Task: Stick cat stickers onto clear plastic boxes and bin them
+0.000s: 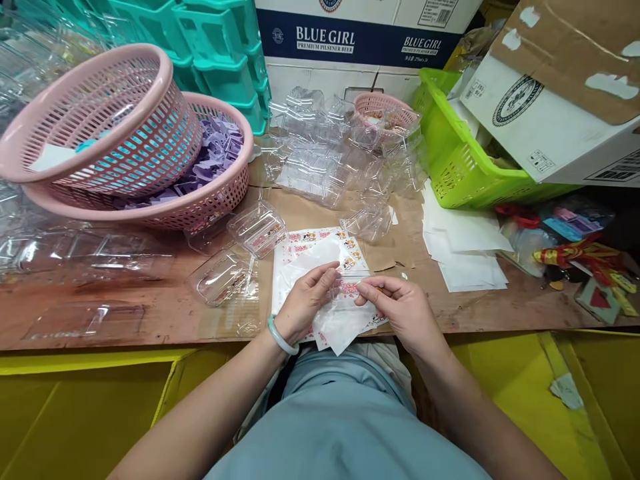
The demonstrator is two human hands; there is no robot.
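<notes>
one clear plastic piece [349,276], held between your two hands near the front edge of the counter [470,317], above a printed sticker sheet [305,243]. your left hand [306,297] pinches its left end; your right hand [403,307], fingers narrowed, pinches its right end.

hard to make out: the piece's outline, transparent and partly behind your fingers; the red print [349,287] showing at it, on plastic or on sheet, you cannot tell. cut off by the frame: teal bins [215,40], white cardboard box [530,127].

materials: clear moulded trays [257,230], glossy, thin, rounded; pale paper [337,327], flat, pointed at one corner; two pink baskets [163,215], perforated, one tilted upon the other; purple pieces [220,140], heaped in the lower; one green basket [460,160], rigid plastic; one smooth bangle [280,335], pale, on your left wrist.
</notes>
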